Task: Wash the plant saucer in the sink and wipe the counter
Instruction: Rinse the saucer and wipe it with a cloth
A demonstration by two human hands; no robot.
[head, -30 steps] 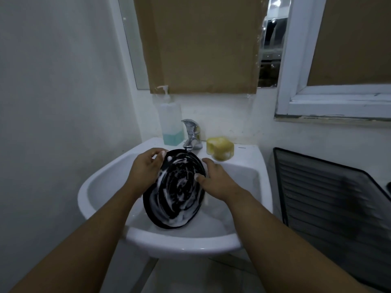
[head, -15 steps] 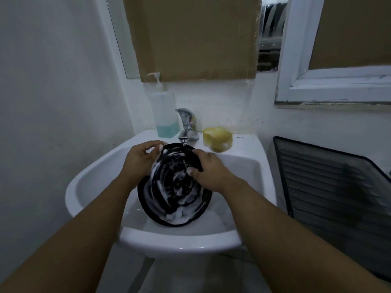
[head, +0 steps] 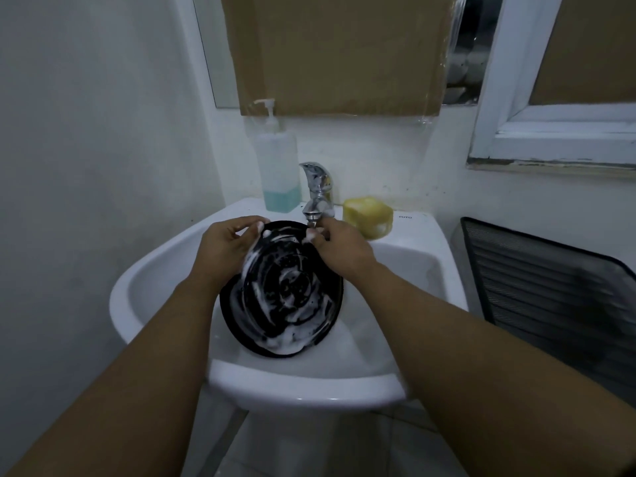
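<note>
The white sink (head: 309, 390) carries everything. Inside its basin the black plant saucer (head: 285, 297) stands tilted, lower edge down near the front rim, upper edge raised toward the back edge. Its ridged face is streaked with white suds.

The left hand (head: 223, 249) grips the saucer's upper left rim, fingers curled over the edge. The right hand (head: 340, 249) pinches the upper right rim just below the spout, fingers bent close together.

On the back ledge stand a soap bottle (head: 278, 166) at the left, a yellow sponge (head: 368, 215) toward the right corner, and the chrome tap (head: 318, 191) between them. Whether water is running cannot be told.

The step in hand looks like rinsing off the lather. To do it well, the top rim should sit directly under the spout so water sheets down across the ridges. The saucer should be turned rim by rim through both hands until every groove runs clear. The lower edge is best kept inside the basin so suds drain there, not over the front rim. Soapy plastic is slippery, so one hand should hold firm while the other shifts.
</note>
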